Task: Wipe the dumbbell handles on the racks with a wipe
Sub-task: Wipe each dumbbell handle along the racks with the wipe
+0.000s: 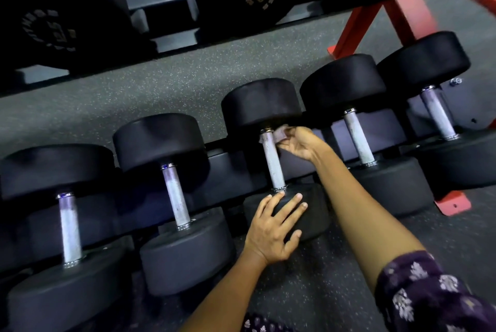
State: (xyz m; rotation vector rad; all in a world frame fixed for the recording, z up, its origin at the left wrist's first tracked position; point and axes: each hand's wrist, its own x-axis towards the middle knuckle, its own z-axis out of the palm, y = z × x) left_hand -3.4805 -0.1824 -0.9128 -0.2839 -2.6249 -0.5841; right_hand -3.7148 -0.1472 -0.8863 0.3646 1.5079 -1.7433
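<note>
Pale wipe (279,135), pinched by right hand (300,144), touches dumbbell handle (273,162).

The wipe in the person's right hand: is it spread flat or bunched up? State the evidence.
Bunched. The wipe shows as a small crumpled wad pinched in the right hand against the handle.

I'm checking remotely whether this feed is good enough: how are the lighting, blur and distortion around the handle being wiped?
Head view: dim, bluish light; the wiped handle and wipe are readable but soft; the right hand is slightly motion-blurred; the red rack leg is smeared; wide-angle distortion bends the dumbbell row; upper rack plates are nearly black.
</note>
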